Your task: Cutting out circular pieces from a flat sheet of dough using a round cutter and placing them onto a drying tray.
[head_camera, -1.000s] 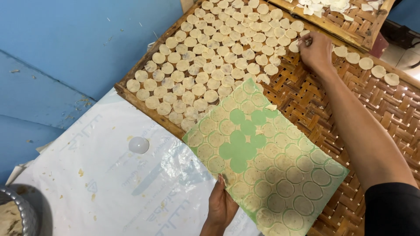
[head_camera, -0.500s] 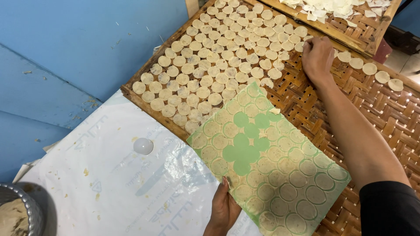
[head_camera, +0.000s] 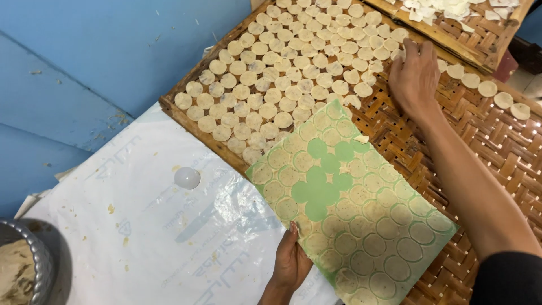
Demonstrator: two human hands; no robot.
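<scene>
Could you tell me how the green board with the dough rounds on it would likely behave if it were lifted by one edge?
The green board looks flat and unbent though the left hand holds only its lower edge, so it is probably stiff. It seems thin, so likely light. The pale dough rounds lie flat on it and might slide or peel off if it tilts steeply.

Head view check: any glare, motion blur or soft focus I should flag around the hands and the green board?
Head view: even, soft light, no hard shadows; mild glare on the white plastic sheet only. Left hand gripping the green rectangular board looks sharp; right hand on the woven bamboo tray is slightly soft. The metal bowl is cropped at the corner.
</scene>
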